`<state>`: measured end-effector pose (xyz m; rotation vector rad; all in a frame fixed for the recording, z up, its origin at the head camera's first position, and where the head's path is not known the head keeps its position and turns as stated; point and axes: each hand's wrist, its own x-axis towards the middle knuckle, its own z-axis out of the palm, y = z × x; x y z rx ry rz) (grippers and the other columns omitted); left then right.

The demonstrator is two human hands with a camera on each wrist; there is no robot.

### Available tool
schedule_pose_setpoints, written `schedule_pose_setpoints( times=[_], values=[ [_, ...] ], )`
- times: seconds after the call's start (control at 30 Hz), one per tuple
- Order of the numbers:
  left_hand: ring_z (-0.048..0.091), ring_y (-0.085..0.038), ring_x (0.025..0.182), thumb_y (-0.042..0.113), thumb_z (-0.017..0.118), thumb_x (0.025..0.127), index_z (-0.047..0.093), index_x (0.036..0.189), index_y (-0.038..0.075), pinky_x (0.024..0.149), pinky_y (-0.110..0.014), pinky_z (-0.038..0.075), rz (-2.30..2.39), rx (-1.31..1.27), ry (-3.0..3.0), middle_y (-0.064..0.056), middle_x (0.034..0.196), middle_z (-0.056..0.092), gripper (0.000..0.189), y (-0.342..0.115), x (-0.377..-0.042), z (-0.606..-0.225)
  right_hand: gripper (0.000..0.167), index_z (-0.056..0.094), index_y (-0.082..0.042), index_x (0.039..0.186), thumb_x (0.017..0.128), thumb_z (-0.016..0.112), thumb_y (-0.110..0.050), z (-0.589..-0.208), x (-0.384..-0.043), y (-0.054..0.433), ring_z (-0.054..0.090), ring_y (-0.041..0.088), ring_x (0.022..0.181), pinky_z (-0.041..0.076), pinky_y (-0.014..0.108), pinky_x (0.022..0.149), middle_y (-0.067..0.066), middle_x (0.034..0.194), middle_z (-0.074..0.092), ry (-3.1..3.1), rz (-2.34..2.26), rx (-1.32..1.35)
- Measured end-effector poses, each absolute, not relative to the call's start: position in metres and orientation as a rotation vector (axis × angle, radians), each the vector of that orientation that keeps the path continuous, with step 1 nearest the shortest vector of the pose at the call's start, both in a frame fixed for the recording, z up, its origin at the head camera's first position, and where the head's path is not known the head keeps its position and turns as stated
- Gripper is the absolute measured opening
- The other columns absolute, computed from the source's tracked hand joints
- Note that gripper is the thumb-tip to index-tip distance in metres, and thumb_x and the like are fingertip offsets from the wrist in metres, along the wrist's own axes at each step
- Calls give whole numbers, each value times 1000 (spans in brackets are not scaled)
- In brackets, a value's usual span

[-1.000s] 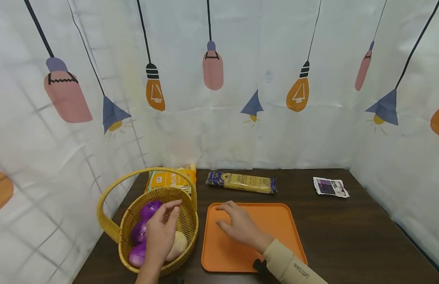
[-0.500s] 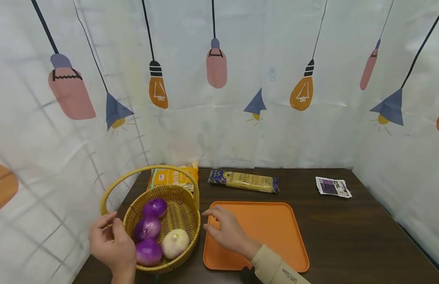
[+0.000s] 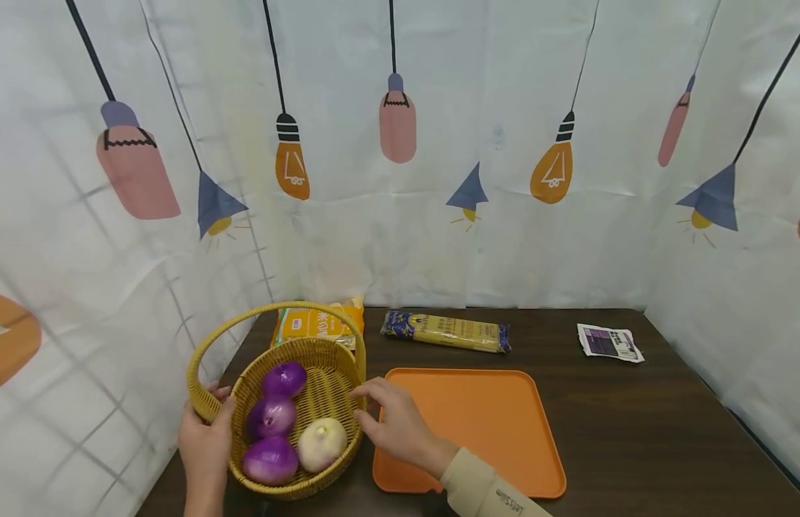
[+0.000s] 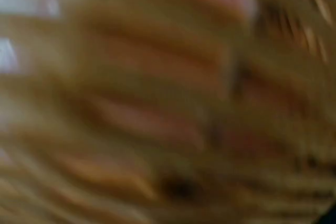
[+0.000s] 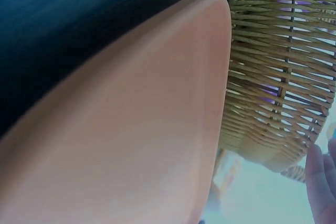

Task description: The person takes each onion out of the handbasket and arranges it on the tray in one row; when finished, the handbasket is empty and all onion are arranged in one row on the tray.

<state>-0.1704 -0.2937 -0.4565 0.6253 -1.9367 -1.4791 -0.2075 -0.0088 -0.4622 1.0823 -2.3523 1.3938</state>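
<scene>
A yellow woven basket (image 3: 345,459) with a tall arched handle stands at the left of the table. Inside lie purple onions (image 3: 271,459), one behind another, and a pale, whitish onion-like bulb (image 3: 322,444). My left hand (image 3: 205,441) grips the basket's left side where the handle meets the rim, thumb in front and fingers partly hidden behind the handle. Blurred wickerwork fills the left wrist view. At the basket's right rim is my right hand (image 3: 403,431), thumb and fingers apart; its fingers (image 5: 321,182) show beside the rim in the right wrist view. Contact there is unclear.
An orange tray (image 3: 477,431) lies right of the basket, partly under my right forearm. Along the back are an orange-yellow bag (image 3: 319,323), a long yellow-and-blue packet (image 3: 454,332) and a small white-and-purple sachet (image 3: 610,342). Printed white curtains (image 3: 400,251) surround the dark table (image 3: 645,438).
My left hand has moved from above the basket out to its left side and taken hold by the handle's base. My right hand has shifted left from over the tray to the basket's right rim.
</scene>
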Motion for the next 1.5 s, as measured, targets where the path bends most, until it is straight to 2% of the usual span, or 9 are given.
schedule_pose_setpoints(
  times=[0.1,0.17,0.27,0.47,0.6,0.7,0.93,1.2,1.5],
  values=[
    [50,8,95,20,63,95,57,128,7,81,-7,34,-1364,589,-2118,0,114,66,36,-298,-175,-463,25,63,-21,118,94,63,-11,-463,-208,-10,58,4,80,52,26,70,-7,103,61,-2355,1424,1043],
    [53,-1,104,21,62,96,60,124,4,88,-11,35,-1357,579,-2145,-8,122,64,33,-300,-178,-466,26,64,-21,117,94,64,-10,-463,-209,-11,57,3,79,52,27,70,-6,99,61,-2337,1424,1033],
    [51,-7,111,22,60,97,62,112,0,89,-12,33,-1378,541,-2163,-14,130,59,28,-302,-182,-469,26,65,-18,115,92,65,-8,-463,-210,-13,56,4,78,52,28,70,-2,100,64,-2295,1412,1053],
    [49,-14,122,20,56,100,49,98,-7,87,-4,35,-1517,372,-2183,-14,136,55,28,-309,-192,-474,26,65,-10,116,91,66,-6,-463,-213,-18,61,3,82,52,21,72,0,110,65,-2286,1411,1109],
    [50,-7,120,16,53,101,44,94,-6,88,-7,37,-1558,327,-2168,-11,133,57,25,-310,-196,-478,29,63,-11,120,91,66,-9,-461,-215,-20,63,8,92,51,17,76,2,116,64,-2365,1481,1121],
    [50,-2,116,14,51,101,45,91,-6,88,-7,36,-1561,321,-2150,-7,131,59,23,-308,-197,-481,34,61,-13,125,91,69,-14,-459,-218,-22,64,13,99,51,20,82,2,120,63,-2430,1619,1172],
    [49,-4,116,14,51,101,49,96,-7,87,-8,33,-1606,359,-2110,2,128,61,22,-307,-192,-486,49,55,-14,135,89,72,-21,-455,-227,-28,57,7,110,49,29,93,-1,129,60,-2551,1908,1319],
    [47,-6,118,11,52,100,44,92,-9,89,-11,32,-1691,280,-2037,1,128,62,22,-307,-194,-490,58,55,-14,137,84,77,-18,-436,-241,-37,53,16,122,45,26,96,1,137,58,-2835,1291,1547],
    [50,-7,115,7,51,100,43,92,-10,89,-12,35,-1688,243,-2035,-5,129,60,21,-303,-198,-490,62,57,-14,136,78,80,-13,-429,-250,-47,54,11,120,44,21,91,0,131,61,-3003,1075,1582]
  ],
)
